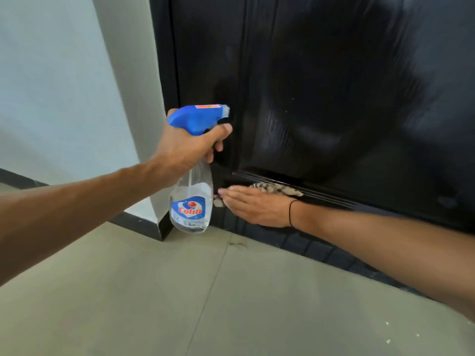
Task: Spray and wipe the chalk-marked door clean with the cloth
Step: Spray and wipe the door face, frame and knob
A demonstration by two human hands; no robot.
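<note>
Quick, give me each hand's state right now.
Left hand: closed in a grip round the neck of the spray bottle.
Right hand: open, fingers straight, pressing the cloth flat against the door.

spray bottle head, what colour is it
Blue, on the spray bottle; head view shows it best.

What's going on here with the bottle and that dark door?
A person is cleaning a black door. The left hand grips a clear spray bottle with a blue trigger head, nozzle aimed at the door. The right hand presses a patterned cloth flat against the door's lower part, just below a ridged moulding. The panel above shows streaky wipe marks.
</note>
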